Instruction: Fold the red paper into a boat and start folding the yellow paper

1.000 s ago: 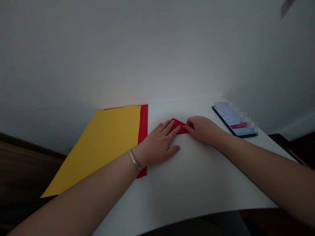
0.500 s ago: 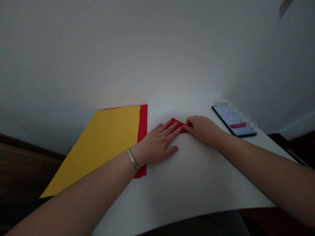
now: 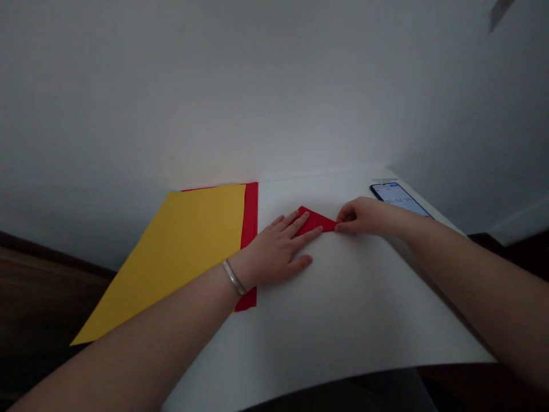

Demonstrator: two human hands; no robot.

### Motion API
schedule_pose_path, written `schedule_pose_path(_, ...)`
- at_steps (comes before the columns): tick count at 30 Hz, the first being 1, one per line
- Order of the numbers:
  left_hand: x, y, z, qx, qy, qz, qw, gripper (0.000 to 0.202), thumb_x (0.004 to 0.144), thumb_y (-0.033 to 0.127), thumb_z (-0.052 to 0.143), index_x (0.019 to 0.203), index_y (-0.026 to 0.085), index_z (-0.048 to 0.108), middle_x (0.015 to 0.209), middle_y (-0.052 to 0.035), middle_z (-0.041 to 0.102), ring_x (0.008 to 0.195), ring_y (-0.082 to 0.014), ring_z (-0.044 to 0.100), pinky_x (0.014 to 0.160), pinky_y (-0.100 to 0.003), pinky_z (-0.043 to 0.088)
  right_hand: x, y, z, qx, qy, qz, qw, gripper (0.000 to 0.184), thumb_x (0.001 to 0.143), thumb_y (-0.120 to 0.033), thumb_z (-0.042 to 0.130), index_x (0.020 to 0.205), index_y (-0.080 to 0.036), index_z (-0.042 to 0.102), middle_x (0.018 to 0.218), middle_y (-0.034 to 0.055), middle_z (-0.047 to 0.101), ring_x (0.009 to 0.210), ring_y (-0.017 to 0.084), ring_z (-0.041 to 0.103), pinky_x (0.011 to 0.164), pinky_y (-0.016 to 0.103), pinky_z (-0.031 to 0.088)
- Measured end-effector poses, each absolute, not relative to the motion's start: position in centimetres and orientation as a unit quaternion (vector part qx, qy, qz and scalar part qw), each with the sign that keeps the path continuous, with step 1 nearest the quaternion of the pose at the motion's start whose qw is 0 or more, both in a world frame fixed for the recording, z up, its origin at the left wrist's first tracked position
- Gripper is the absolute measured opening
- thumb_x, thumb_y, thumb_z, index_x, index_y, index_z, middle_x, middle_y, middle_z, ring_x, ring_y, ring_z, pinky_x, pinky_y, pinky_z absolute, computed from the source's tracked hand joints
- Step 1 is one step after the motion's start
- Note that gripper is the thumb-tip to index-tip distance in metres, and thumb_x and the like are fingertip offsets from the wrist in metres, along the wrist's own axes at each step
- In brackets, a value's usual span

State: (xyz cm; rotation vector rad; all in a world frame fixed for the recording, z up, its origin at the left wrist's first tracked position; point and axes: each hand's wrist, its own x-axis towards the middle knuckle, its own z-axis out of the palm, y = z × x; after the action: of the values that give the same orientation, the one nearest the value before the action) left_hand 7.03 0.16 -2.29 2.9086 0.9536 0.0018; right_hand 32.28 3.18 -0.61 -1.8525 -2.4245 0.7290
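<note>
A small folded red paper lies on the white table, shaped like a flat triangle. My left hand lies flat on its left part, fingers stretched out and pressing it down; a silver bracelet sits on that wrist. My right hand is at the paper's right tip, thumb and fingers pinched together on the point.
A yellow sheet lies on a red sheet at the left, overhanging the table edge. A phone with a lit screen lies at the back right, partly behind my right arm. A white wall rises behind the table.
My right hand has slid to the right along the red paper to its tip, uncovering more of the triangle. My left hand has stayed in place.
</note>
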Motion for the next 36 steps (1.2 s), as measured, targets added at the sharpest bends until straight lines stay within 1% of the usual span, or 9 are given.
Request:
schedule_pose_path(7, 7.1, 0.1, -2.3, 0.949, 0.314, 0.002, 0.043, 0.061, 0.096, 0.047, 0.038, 0.151, 0.025, 0.023, 0.159, -0.0141, 0.014, 0.147, -0.0299, 0.010, 0.115, -0.051, 0.018, 31.5, 3.4, -0.1, -0.645, -0.711, 0.277, -0.044, 0.025, 0.081, -0.037, 0.054, 0.080, -0.021, 0.072, 0.054, 0.0020, 0.060, 0.048, 0.015, 0.053, 0.045, 0.027, 0.036)
schedule_pose_path(9, 7.1, 0.1, -2.2, 0.948, 0.315, 0.002, 0.043, 0.061, 0.095, 0.047, 0.039, 0.150, 0.026, 0.023, 0.159, -0.0132, 0.014, 0.147, -0.0295, 0.010, 0.115, -0.050, 0.018, 31.4, 3.6, -0.3, -0.645, -0.706, 0.289, -0.050, 0.025, 0.080, -0.037, 0.054, 0.076, -0.019, 0.071, 0.051, 0.0026, 0.059, 0.046, 0.015, 0.052, 0.045, 0.027, 0.038)
schedule_pose_path(14, 7.1, 0.2, -2.3, 0.948, 0.315, 0.002, 0.042, 0.061, 0.095, 0.048, 0.039, 0.150, 0.027, 0.024, 0.159, -0.0121, 0.016, 0.147, -0.0289, 0.011, 0.115, -0.050, 0.018, 31.9, 3.6, -0.7, -0.606, -0.725, 0.325, -0.026, 0.027, 0.082, -0.038, 0.051, 0.073, -0.020, 0.068, 0.058, 0.0031, 0.064, 0.046, 0.013, 0.054, 0.048, 0.026, 0.042)
schedule_pose_path(22, 7.1, 0.0, -2.1, 0.949, 0.314, 0.017, 0.028, 0.061, 0.094, 0.046, 0.042, 0.149, 0.025, 0.028, 0.157, -0.0120, 0.022, 0.146, -0.0286, 0.017, 0.115, -0.049, 0.021, 31.1, 3.3, -0.2, -0.640, -0.719, 0.263, -0.057, 0.031, 0.084, -0.035, 0.048, 0.062, -0.020, 0.062, 0.055, 0.0049, 0.063, 0.047, 0.016, 0.056, 0.050, 0.030, 0.040)
schedule_pose_path(24, 7.1, 0.0, -2.1, 0.949, 0.314, 0.020, 0.027, 0.060, 0.094, 0.046, 0.043, 0.148, 0.025, 0.029, 0.157, -0.0115, 0.023, 0.145, -0.0287, 0.017, 0.115, -0.049, 0.022, 30.9, 3.1, 0.0, -0.642, -0.723, 0.247, -0.064, 0.032, 0.086, -0.035, 0.045, 0.063, -0.020, 0.062, 0.057, 0.0054, 0.064, 0.048, 0.017, 0.057, 0.051, 0.030, 0.040)
schedule_pose_path(28, 7.1, 0.2, -2.0, 0.949, 0.314, 0.018, 0.030, 0.060, 0.094, 0.046, 0.043, 0.148, 0.025, 0.030, 0.158, -0.0109, 0.022, 0.146, -0.0283, 0.016, 0.115, -0.048, 0.021, 30.8, 2.7, 0.2, -0.655, -0.719, 0.229, -0.047, 0.043, 0.089, -0.052, 0.039, 0.072, -0.020, 0.064, 0.064, 0.0061, 0.068, 0.050, 0.016, 0.058, 0.049, 0.029, 0.038)
schedule_pose_path(32, 7.2, 0.3, -2.0, 0.949, 0.312, 0.020, 0.031, 0.062, 0.094, 0.046, 0.043, 0.150, 0.027, 0.025, 0.158, -0.0114, 0.021, 0.146, -0.0281, 0.016, 0.115, -0.049, 0.020, 30.3, 2.2, -0.3, -0.666, -0.731, 0.142, -0.027, 0.052, 0.077, -0.072, 0.048, 0.078, -0.022, 0.065, 0.074, 0.0080, 0.071, 0.065, 0.021, 0.063, 0.053, 0.030, 0.038)
schedule_pose_path(34, 7.3, 0.3, -2.0, 0.949, 0.314, 0.017, 0.032, 0.062, 0.094, 0.046, 0.042, 0.150, 0.027, 0.023, 0.158, -0.0120, 0.021, 0.146, -0.0281, 0.016, 0.115, -0.048, 0.021, 30.1, 2.1, -0.4, -0.669, -0.736, 0.102, -0.030, 0.057, 0.074, -0.077, 0.046, 0.078, -0.023, 0.065, 0.077, 0.0091, 0.071, 0.070, 0.024, 0.063, 0.053, 0.031, 0.038)
schedule_pose_path(36, 7.3, 0.3, -1.9, 0.948, 0.315, 0.011, 0.032, 0.062, 0.095, 0.046, 0.041, 0.150, 0.027, 0.023, 0.158, -0.0125, 0.021, 0.146, -0.0282, 0.015, 0.115, -0.048, 0.020, 30.0, 2.1, -0.4, -0.663, -0.740, 0.104, -0.031, 0.055, 0.076, -0.074, 0.045, 0.079, -0.023, 0.066, 0.079, 0.0093, 0.071, 0.071, 0.024, 0.064, 0.054, 0.032, 0.039)
